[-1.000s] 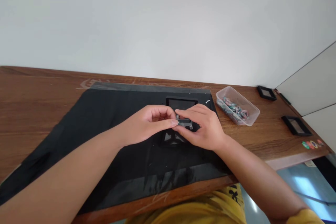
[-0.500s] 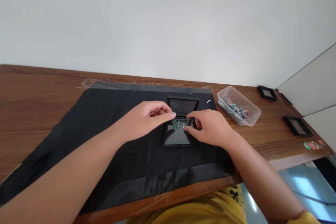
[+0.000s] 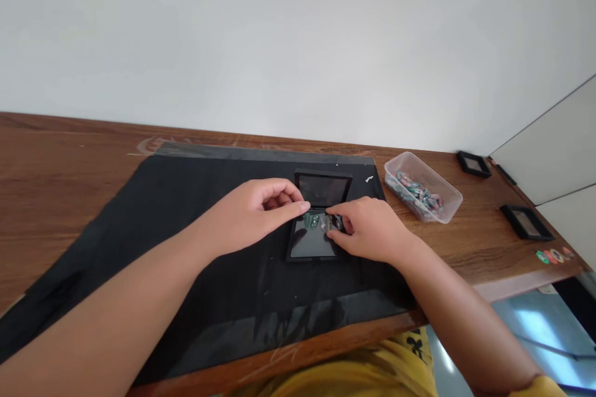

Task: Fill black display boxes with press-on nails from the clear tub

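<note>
A shallow black case (image 3: 313,249) lies with its lid (image 3: 321,188) raised on the dark mat. Along the upper part of its clear inner surface sits a row of small green and glittery press-on nails (image 3: 315,221). My left hand (image 3: 261,211) is closed at the case's left edge by the hinge, thumb and index finger pinching there; its other fingers are curled. My right hand (image 3: 367,226) has thumb and index finger at the two ends of one press-on nail (image 3: 328,222) in the row. The hand partly covers the nails at the right end.
A clear plastic tub (image 3: 447,201) of many wrapped teal and pink pieces stands right of the mat (image 3: 223,298). Two small black frames (image 3: 474,164) lie farther right on the wooden table (image 3: 479,248). Several round coloured stickers (image 3: 554,256) are near its front right edge.
My right index finger has shifted slightly left and down over the row, and more of the press-on nails show between my hands. My left hand has stayed nearly still.
</note>
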A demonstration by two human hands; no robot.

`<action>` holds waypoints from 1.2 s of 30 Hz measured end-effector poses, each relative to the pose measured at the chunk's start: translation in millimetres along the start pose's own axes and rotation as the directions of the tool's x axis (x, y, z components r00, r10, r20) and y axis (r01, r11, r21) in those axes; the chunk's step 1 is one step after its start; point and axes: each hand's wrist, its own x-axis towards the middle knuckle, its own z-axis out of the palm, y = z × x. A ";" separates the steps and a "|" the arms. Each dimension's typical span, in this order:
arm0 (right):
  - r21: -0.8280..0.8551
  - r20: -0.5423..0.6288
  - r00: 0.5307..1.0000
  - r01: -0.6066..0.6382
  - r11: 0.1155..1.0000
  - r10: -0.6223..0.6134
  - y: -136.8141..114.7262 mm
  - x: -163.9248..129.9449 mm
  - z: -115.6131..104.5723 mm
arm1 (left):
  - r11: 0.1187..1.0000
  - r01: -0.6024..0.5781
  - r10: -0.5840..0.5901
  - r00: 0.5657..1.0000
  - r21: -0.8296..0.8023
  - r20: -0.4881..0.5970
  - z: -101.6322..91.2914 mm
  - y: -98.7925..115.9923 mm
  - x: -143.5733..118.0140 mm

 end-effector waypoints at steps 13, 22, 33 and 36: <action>-0.056 0.020 1.000 0.007 0.998 -0.006 -4.8 -3.8 -3.1 | 0.998 -0.016 0.017 1.000 0.057 -0.008 0.8 2.8 -3.0; -0.059 0.009 1.000 0.021 0.998 -0.020 -3.0 -7.1 -2.9 | 0.991 0.018 -0.007 0.997 0.129 -0.081 -9.9 2.5 -4.5; -0.038 0.001 1.000 0.011 0.999 -0.011 -2.0 -4.2 -2.3 | 0.979 0.018 -0.005 0.998 0.205 -0.068 -12.7 0.2 -8.3; -0.030 0.002 1.000 0.018 0.999 -0.018 -2.2 -4.3 -1.6 | 0.973 0.030 -0.016 0.998 0.227 -0.063 -10.7 -3.7 -6.2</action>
